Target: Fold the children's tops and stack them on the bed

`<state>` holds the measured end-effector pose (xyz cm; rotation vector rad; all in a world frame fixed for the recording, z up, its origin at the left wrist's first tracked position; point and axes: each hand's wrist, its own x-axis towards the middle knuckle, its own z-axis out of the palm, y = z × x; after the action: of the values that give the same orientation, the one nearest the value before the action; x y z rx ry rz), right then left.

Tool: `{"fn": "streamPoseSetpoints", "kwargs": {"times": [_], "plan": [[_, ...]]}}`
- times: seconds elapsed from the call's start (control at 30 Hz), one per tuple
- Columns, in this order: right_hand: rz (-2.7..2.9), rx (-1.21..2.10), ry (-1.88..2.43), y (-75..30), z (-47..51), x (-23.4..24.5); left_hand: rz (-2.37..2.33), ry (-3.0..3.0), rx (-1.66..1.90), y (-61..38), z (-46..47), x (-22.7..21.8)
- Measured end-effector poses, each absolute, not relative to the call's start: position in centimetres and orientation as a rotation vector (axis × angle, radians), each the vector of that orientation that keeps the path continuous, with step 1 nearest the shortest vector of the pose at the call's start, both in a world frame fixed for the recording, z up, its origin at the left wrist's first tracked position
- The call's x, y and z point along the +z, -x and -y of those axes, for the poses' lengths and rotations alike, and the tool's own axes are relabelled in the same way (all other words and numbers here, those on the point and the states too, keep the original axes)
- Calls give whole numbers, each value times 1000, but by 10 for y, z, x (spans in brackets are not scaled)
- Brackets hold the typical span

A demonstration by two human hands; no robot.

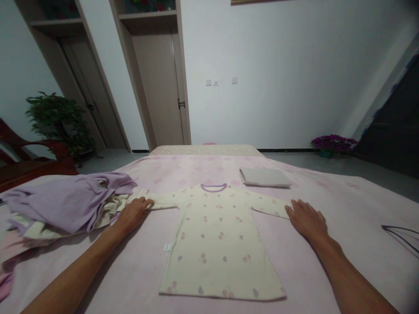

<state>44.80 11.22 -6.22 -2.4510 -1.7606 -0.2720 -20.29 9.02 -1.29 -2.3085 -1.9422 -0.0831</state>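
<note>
A cream long-sleeved child's shirt (pixel 216 244) with a small cherry-like print and a purple neckband lies flat, its neck pointing away from me. Both sleeves are stretched out sideways. My left hand (pixel 135 212) is closed at the cuff of the left sleeve, fingers curled over its end. At the other cuff, my right hand (pixel 307 218) is likewise closed, with thumb and fingers on the fabric; the fingertips are partly hidden. A small white tag (pixel 167 247) sticks out from the shirt's left side seam.
The shirt rests on a pink flowered sheet (pixel 327 205). Rumpled clothes, with a purple garment (pixel 72 200) on top, are heaped beside my left arm. A folded grey cloth (pixel 266 177) lies beyond the right sleeve. A dark hanger-like wire (pixel 397 231) is at far right.
</note>
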Motion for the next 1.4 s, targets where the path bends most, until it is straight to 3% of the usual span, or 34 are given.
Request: {"fn": "streamPoseSetpoints", "kwargs": {"times": [0.23,0.6,0.97,1.23,1.4], "plan": [[1757,-248,2477,-446,-111,-59,2129,2113,91,187,-92,8],[1765,-280,2425,-451,-111,-65,2039,2385,-429,122,-101,-15],[1760,-256,2452,-446,-110,-60,2399,1859,-65,193,-102,0],[1770,-276,2459,-448,-110,-61,1882,2437,-300,130,-110,-28],[1772,-298,2459,-448,-110,-60,2033,2309,-122,160,-109,-48]]}}
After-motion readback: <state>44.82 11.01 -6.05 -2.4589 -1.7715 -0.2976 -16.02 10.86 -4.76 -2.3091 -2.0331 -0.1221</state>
